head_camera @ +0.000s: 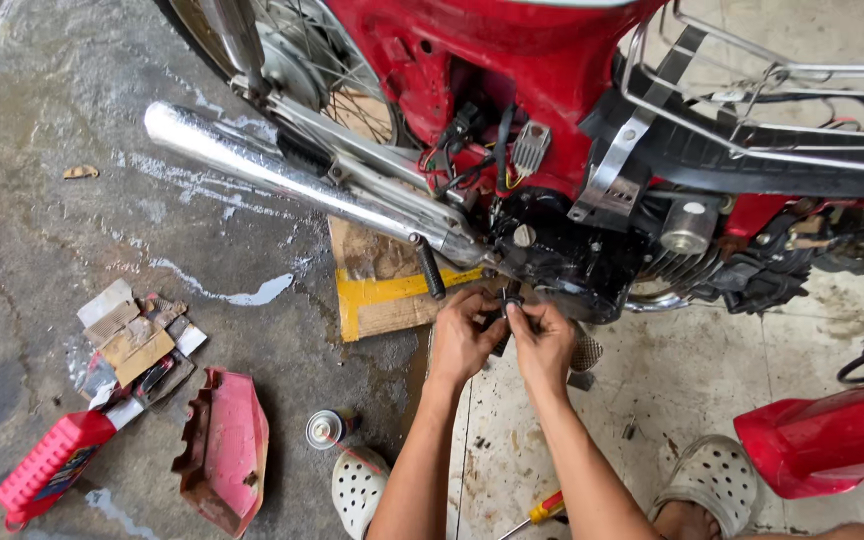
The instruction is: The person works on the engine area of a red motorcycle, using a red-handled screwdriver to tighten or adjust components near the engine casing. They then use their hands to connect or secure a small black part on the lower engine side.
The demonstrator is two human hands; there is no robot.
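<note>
Just below centre frame, the left hand [462,338] and right hand [544,345] meet, both pinched shut on 1 small black part [505,305] held between their fingertips. It sits directly beneath the black engine case [552,262], right of the footpeg [429,268]. Its long axis is too small to tell; both hands are equally near.

A chrome exhaust pipe [282,172] runs from 10 o'clock toward centre. A red plastic tray [227,447] lies on the concrete floor [32,260] at 7 o'clock, a small spray can [326,428] just beside it. A screwdriver [542,511] lies at 6 o'clock.
</note>
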